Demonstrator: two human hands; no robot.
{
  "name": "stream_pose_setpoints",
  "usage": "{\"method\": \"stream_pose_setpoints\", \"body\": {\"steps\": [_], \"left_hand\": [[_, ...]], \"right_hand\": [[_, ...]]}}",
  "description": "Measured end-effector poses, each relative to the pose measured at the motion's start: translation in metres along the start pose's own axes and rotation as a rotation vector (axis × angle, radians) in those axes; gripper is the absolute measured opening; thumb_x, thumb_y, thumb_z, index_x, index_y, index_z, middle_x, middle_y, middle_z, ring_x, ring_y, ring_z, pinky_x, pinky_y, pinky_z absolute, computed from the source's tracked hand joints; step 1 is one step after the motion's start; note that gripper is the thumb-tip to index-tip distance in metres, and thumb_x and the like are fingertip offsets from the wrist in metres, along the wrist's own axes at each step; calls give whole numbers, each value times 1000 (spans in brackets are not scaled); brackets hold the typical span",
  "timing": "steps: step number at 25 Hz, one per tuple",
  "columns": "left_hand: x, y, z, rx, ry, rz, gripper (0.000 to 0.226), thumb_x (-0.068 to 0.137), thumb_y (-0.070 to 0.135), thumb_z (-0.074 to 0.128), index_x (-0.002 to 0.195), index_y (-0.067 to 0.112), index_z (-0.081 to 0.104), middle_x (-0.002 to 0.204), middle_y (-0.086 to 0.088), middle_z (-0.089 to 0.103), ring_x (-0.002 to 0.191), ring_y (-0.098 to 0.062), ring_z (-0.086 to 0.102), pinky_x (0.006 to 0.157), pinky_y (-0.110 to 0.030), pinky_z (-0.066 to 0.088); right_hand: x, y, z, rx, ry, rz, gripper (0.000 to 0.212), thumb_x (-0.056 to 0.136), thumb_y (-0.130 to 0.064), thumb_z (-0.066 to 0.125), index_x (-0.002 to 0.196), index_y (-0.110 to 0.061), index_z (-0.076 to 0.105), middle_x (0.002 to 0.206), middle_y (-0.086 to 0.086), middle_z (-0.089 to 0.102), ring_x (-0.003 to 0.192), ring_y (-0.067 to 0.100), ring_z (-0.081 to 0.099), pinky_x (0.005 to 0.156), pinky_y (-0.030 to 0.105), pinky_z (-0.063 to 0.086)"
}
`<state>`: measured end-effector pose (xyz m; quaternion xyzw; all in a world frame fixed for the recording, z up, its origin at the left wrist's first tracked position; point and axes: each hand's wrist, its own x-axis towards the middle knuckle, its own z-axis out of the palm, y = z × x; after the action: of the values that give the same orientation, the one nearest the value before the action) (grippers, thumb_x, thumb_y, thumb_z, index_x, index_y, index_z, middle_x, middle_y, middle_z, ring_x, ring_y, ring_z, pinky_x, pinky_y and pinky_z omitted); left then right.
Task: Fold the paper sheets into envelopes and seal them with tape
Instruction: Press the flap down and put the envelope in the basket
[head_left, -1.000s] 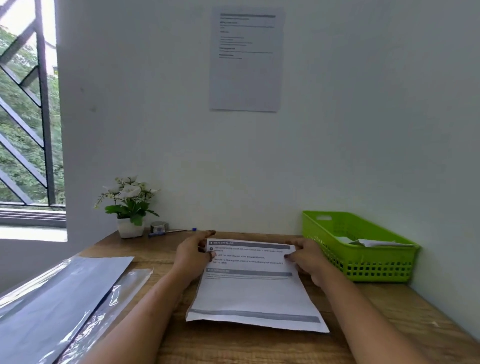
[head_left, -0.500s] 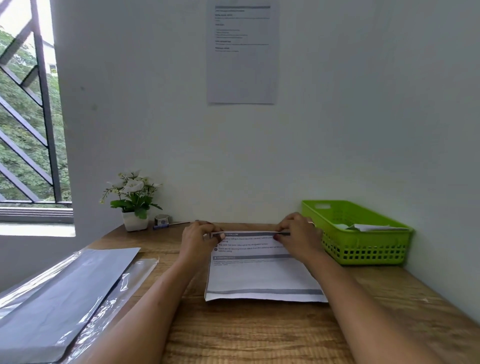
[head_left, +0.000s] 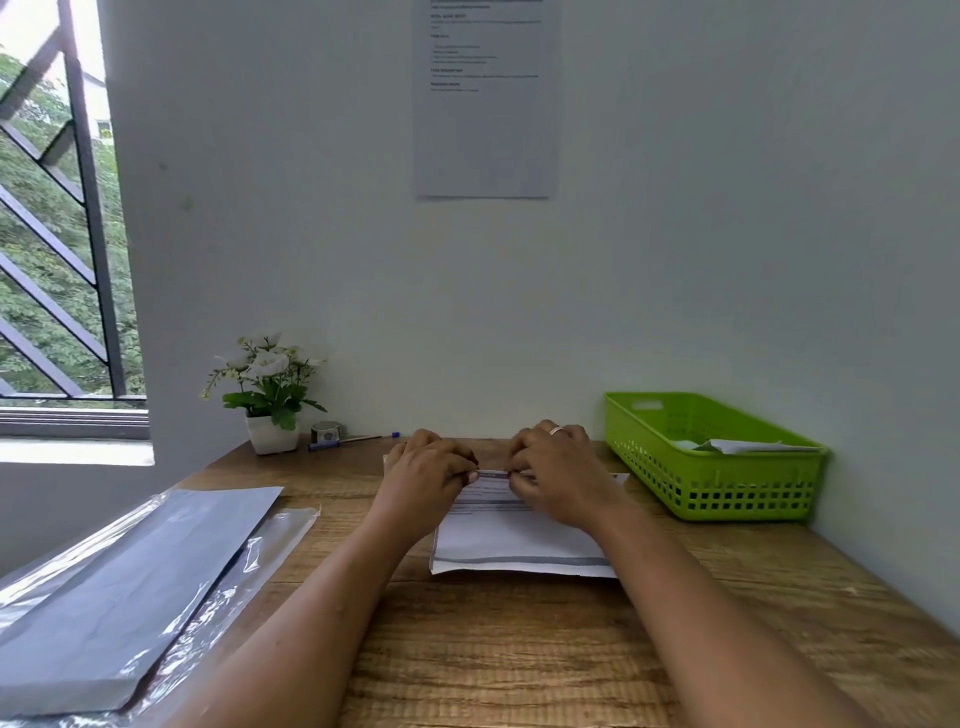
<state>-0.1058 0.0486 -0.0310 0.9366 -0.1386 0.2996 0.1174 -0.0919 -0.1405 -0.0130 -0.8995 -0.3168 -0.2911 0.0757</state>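
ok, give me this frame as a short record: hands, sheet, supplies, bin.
left hand: on sheet's far edge, fingers pinching the fold
right hand: same edge, pinching, ring on one finger
sheet: printed, flat on desk, far edge turned over
tape: by plant, untouched
pen: next to tape
stack: grey sheets in clear wrap, left of desk
basket: green, right, paper inside

Potted flowers (head_left: 266, 387) and pen (head_left: 347, 441) by the wall.
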Motion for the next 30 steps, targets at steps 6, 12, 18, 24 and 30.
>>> {"method": "stream_pose_setpoints", "body": {"steps": [6,12,18,24,30], "left_hand": [[0,-24,-5,-360,52,-68,20,91,18,59,103,11,73,110,1,69,96,-8,55,84,-19,42],[-3,-24,-4,-542,69,-234,20,92,17,58,107,14,71,102,2,69,98,-12,58,83,-22,42],[-3,-21,-5,-791,56,-332,17,92,15,58,101,18,72,97,1,69,92,-11,60,74,-14,44],[-3,-24,-4,-781,-237,-328,15,87,11,63,97,15,74,119,4,64,114,-13,54,107,-32,36],[-5,-27,-1,-498,-504,-346,2,79,26,72,81,25,72,120,9,57,116,-14,48,102,-31,34]], "right_hand": [[-17,58,-8,216,-50,299,18,77,-15,57,79,-3,70,86,6,65,79,21,62,68,31,48],[-17,67,-12,208,29,350,18,78,-9,56,69,2,68,73,10,61,66,23,58,56,25,38],[-13,58,-12,879,111,590,24,88,-35,64,104,-19,70,95,4,66,77,14,62,52,13,49],[-15,62,-6,931,-120,653,30,87,-27,66,96,1,71,89,6,69,80,8,66,63,22,59],[-15,58,2,508,-390,458,35,77,-13,78,110,-11,68,84,0,61,77,10,58,61,10,47]]}}
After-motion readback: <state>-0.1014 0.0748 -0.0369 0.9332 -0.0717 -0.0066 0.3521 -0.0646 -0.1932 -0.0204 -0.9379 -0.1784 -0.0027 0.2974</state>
